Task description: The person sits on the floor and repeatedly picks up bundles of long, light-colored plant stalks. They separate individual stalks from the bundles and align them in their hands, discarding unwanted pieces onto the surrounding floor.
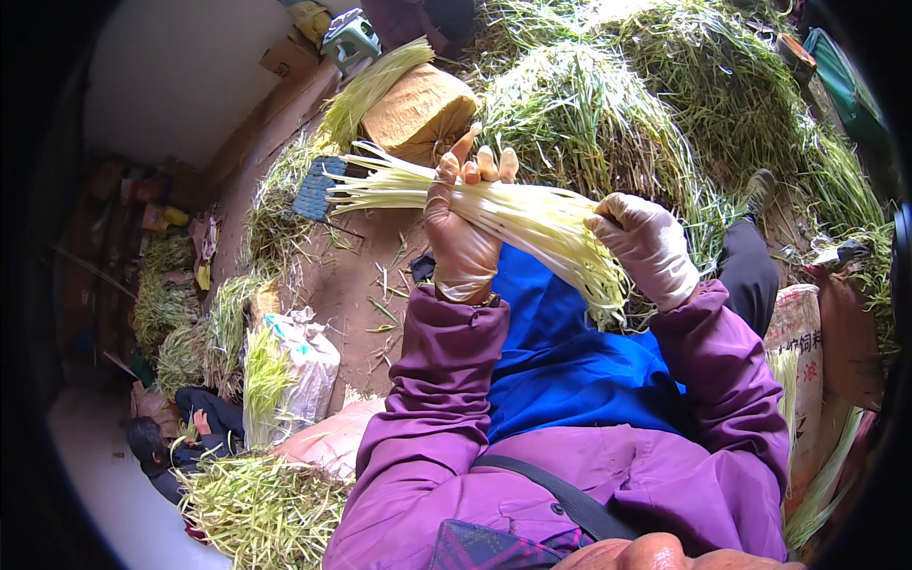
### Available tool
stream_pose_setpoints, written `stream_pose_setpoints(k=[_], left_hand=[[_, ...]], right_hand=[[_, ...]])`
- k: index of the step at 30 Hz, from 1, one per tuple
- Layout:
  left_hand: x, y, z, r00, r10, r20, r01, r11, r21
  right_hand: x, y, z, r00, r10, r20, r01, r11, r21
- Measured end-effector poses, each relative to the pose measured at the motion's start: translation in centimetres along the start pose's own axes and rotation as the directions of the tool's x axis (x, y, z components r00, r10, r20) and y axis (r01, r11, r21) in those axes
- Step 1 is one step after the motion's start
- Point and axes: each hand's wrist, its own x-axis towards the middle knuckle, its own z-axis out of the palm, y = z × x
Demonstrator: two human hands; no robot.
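Note:
A long bundle of pale yellow blanched chives (531, 210) stretches across in front of me. My left hand (464, 239), in a thin translucent glove, grips it around the middle, with the fingertips showing beyond the far side. Whitish stalks fan out to the left, while yellower, finer ends droop at the right. My gloved right hand (647, 246) is curled, thumb and forefinger pinched at the bundle's right edge; the strands between them are hard to make out. Below the bundle, a blue apron (570, 363) covers my lap.
Large heaps of green chives (570, 107) lie ahead. A tan bundle (420, 107), pale chives (377, 78), a blue woven seat (319, 189) and a green plastic stool (351, 43) stand ahead left. A white sack (310, 363) is at left, near a seated person (174, 449); a printed sack (798, 377) is at right.

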Motion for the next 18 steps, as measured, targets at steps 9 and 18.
stream_pose_setpoints(k=[9, 18], left_hand=[[0.3, -0.5, -1.7, 0.999, -0.033, 0.022, 0.032, 0.999, 0.021], [0.6, -1.1, -2.6, 0.999, -0.037, 0.005, 0.037, 0.998, 0.041]], right_hand=[[-0.1, 0.6, -1.9, 0.949, 0.216, 0.228, -0.308, 0.786, 0.536], [-0.8, 4.7, -6.8, 0.975, 0.221, 0.038, -0.083, 0.195, 0.977]])
